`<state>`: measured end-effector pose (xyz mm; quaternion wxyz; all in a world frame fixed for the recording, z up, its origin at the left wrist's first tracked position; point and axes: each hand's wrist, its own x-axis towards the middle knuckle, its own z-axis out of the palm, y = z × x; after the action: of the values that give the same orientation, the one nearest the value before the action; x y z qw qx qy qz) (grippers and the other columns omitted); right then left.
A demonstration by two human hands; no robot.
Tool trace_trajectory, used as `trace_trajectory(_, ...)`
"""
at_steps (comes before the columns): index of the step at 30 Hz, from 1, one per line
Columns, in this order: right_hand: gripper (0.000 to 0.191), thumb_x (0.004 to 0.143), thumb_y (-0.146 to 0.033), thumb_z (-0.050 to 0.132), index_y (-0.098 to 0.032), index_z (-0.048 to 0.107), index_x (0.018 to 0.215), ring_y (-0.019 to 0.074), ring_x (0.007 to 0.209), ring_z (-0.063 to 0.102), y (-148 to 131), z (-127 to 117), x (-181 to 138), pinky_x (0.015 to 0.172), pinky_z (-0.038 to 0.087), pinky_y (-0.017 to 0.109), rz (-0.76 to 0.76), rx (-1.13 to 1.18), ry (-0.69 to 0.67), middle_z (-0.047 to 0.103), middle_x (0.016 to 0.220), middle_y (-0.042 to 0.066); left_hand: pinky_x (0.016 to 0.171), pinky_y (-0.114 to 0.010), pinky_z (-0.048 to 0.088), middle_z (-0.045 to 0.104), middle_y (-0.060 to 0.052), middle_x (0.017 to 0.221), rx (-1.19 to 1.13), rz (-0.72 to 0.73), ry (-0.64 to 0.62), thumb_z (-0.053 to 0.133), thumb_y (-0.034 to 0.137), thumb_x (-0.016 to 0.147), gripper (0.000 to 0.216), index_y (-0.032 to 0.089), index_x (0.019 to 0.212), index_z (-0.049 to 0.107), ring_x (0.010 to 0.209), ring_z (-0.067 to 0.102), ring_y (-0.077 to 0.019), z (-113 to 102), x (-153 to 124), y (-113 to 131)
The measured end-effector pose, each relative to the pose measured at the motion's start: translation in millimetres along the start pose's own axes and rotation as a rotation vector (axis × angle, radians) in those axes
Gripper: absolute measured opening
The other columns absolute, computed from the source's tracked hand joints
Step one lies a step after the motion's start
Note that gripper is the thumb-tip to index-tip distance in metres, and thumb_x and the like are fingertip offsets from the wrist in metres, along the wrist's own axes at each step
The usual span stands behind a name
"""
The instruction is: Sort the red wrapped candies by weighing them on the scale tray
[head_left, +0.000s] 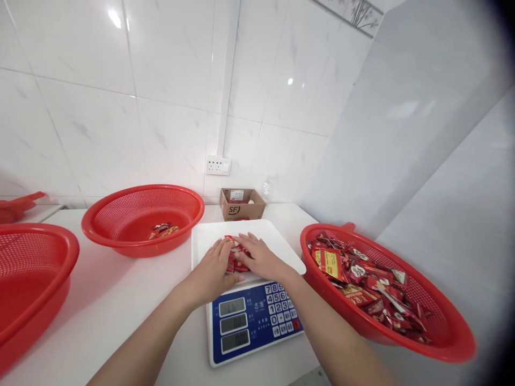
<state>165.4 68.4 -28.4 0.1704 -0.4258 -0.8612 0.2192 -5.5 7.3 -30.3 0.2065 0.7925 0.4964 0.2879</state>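
On the white pan (281, 246) of a digital weighing scale lies a small group of red snack packets (240, 261). My left hand (213, 271) cups them from the left, its thumb toward the front. From the right, my right hand (261, 257) curves over the same packets, fingertips pointing to the back. Parts of the packets are hidden under both hands. The scale's blue panel (257, 305) with number keys and three small displays faces me; my forearms pass on either side of it.
A red basket (446, 321) full of wrapped packets stands at the right. Another red basket (140, 244) at the back left holds a few packets. A third red basket (60, 279) is at the left edge. Behind the scale sits a cardboard box (249, 210), below a wall socket (218, 165).
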Motion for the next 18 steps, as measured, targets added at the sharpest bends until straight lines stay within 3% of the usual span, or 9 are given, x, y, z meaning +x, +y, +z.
trace_trajectory(3,0.048,0.089,-0.049,0.038,-0.030,0.043,0.134,0.0319,0.136,0.025,-2,1,2,0.107,0.014,0.060,-0.086,-0.028,-0.056,0.045,0.140,0.005,0.106,-0.050,0.028,0.037,-0.015,0.142,0.019,0.004,0.010,0.058,0.037,0.078,0.060,0.022,0.132,0.036,0.135,0.025,-0.0309,1,2,-7)
trace_trajectory(8,0.053,0.087,-0.049,0.043,-0.024,0.044,0.134,0.0304,0.136,0.024,-3,1,6,0.108,0.019,0.055,-0.096,-0.031,0.009,0.034,0.147,0.009,0.108,-0.049,0.023,0.024,-0.017,0.149,0.054,-0.086,-0.070,0.056,0.043,0.079,0.076,0.018,0.143,0.021,0.139,0.015,-0.0316,2,2,-9)
trace_trajectory(11,0.043,0.091,-0.042,0.039,-0.025,0.048,0.129,0.0260,0.129,0.039,-6,-1,7,0.107,0.026,0.051,-0.155,0.029,0.009,0.051,0.134,0.008,0.107,-0.046,0.027,0.018,-0.015,0.152,-0.010,-0.089,-0.100,0.053,0.044,0.081,0.081,0.019,0.146,0.010,0.138,0.018,-0.0296,1,0,-7)
trace_trajectory(13,0.042,0.092,-0.041,0.036,-0.025,0.048,0.130,0.0223,0.125,0.044,-7,-3,4,0.107,0.030,0.046,-0.171,0.103,0.043,0.053,0.132,0.007,0.107,-0.044,0.028,0.014,-0.014,0.153,-0.048,-0.078,-0.097,0.052,0.044,0.082,0.083,0.020,0.146,0.006,0.138,0.019,-0.0282,-1,0,-6)
trace_trajectory(18,0.048,0.090,-0.044,0.041,-0.024,0.043,0.134,0.0208,0.134,0.032,7,-8,-24,0.112,0.024,0.044,-0.079,0.128,0.205,0.042,0.142,0.006,0.109,-0.047,0.022,0.013,-0.016,0.153,0.046,-0.094,-0.133,0.051,0.048,0.082,0.080,0.019,0.146,0.013,0.140,0.009,-0.0299,-6,-1,-1)
